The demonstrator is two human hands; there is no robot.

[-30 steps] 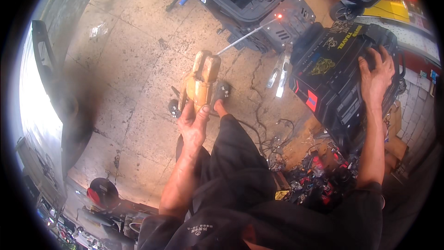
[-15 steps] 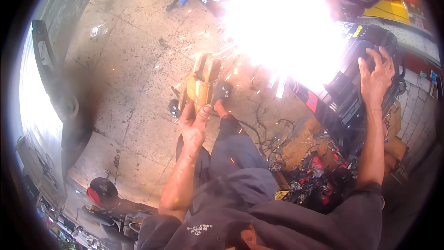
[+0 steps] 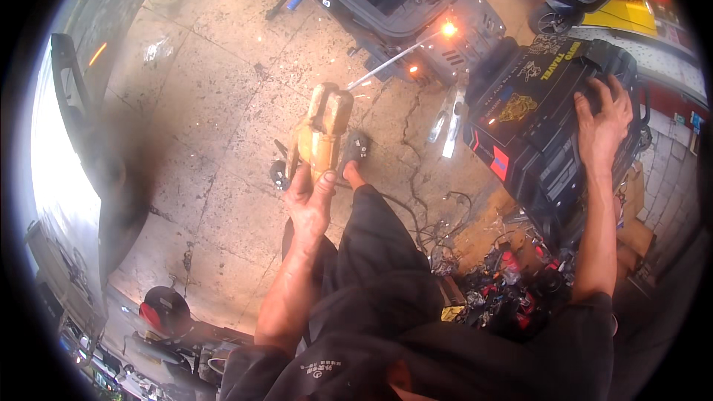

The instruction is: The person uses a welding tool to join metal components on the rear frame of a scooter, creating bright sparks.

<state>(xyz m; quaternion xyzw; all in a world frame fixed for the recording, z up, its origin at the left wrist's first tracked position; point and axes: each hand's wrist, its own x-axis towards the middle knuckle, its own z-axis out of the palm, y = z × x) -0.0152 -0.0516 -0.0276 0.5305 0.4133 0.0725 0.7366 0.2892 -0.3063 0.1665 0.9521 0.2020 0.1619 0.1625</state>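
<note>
Holder (image 3: 319, 145) is being gripped in L hand (image 3: 308, 204); rod (image 3: 394, 61) is being held in its fwd end, reaching to near plate (image 3: 475, 37) fwd-R of grip. Case (image 3: 546, 122), R of grip, is being touched on top by R hand (image 3: 603, 130). Parts heap (image 3: 512, 275) is being seen behind-R of grip.

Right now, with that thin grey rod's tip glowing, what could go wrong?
Orange sparks could burn the bare left hand gripping the worn yellow holder, or bare right ankle.
The thin grey rod's glowing tip might scorch the grey slotted panel.
Sparks might mark the black hard-shell case under the right hand.
</note>
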